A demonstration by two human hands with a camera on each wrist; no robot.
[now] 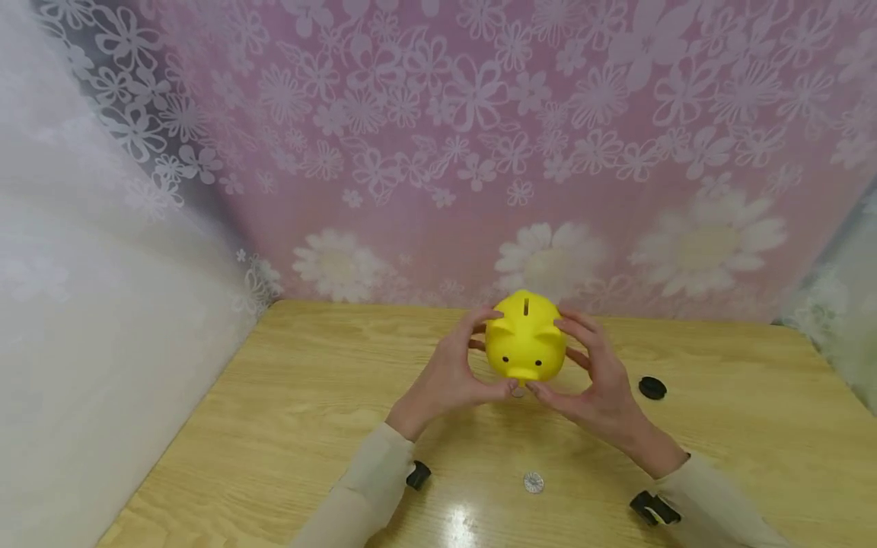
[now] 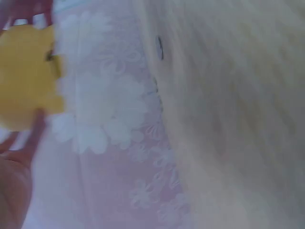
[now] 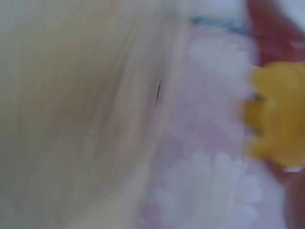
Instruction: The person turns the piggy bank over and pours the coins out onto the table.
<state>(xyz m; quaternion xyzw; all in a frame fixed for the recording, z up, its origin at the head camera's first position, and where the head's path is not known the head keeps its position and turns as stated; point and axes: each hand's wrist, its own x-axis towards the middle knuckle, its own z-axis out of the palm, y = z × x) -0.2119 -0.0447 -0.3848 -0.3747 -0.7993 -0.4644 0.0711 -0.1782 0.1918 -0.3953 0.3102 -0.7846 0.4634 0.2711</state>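
Note:
A yellow piggy bank (image 1: 525, 339) is held between both hands, its face towards me and the dark coin slot showing on top. My left hand (image 1: 455, 369) grips its left side, fingers spread along it and thumb under the snout. On the other side my right hand (image 1: 599, 380) grips it the same way, the two thumb tips close together. A silver coin (image 1: 518, 393) shows just below the thumbs. In the left wrist view the piggy bank (image 2: 28, 76) is cut by the frame edge; in the right wrist view the piggy bank (image 3: 281, 114) is blurred.
Nearer to me on the wooden table (image 1: 308, 396) lies another silver coin (image 1: 534, 482). A round black cap (image 1: 652, 388) sits right of the right hand. A pink flowered cloth (image 1: 438, 152) hangs behind the table, with pale cloth (image 1: 103, 304) on the left.

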